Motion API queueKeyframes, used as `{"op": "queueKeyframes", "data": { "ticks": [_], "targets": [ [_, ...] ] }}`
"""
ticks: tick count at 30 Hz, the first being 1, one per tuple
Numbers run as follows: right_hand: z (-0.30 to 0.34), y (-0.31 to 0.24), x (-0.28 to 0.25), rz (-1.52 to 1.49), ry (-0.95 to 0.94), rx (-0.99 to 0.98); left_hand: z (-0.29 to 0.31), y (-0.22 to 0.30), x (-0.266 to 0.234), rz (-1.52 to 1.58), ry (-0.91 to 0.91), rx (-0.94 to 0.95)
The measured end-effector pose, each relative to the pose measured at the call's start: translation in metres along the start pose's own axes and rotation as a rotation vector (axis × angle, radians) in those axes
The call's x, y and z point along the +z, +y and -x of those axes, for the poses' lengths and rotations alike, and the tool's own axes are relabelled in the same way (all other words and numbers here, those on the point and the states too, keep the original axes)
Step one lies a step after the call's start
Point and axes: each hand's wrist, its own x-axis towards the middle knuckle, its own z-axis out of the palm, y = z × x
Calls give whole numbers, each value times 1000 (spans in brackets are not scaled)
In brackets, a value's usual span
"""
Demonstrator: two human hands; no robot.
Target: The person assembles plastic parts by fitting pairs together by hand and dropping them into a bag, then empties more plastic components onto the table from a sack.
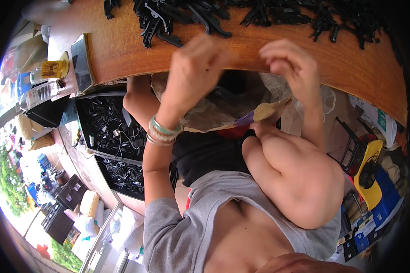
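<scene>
Over the table's near edge my left hand (pixel 197 68) is raised, bracelets on its wrist. Its fingers are curled and blurred; whether anything is in them I cannot make out. Just beyond it lies a pile of black plastic parts (pixel 157 20), long and slim. My right hand (pixel 296 68) hovers to the right, fingers bent and apart, with nothing visible in it. A second heap of small black plastic pieces (pixel 346 22) spreads across the table's far right. Below both hands, a large crinkled plastic bag (pixel 214 113) hangs open between the table and my lap.
The wooden table (pixel 241 50) curves across the top. Black trays (pixel 109 120) of small dark parts stand at lower left. A dark flat case (pixel 81 61) and a yellow box (pixel 53 69) sit at the table's left end. A yellow stool (pixel 369 175) stands on the right.
</scene>
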Motion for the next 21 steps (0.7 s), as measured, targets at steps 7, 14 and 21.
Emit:
{"op": "queueKeyframes", "data": {
  "ticks": [7,14,21],
  "targets": [
    [-43,22,-11,831,303,-243,-31,-25,6,-477,89,31],
    [-58,3,11,894,200,82,-16,-11,16,-332,13,-53],
    [-24,9,16,2,419,18,-9,-11,11,-382,14,-125]
  ]
}}
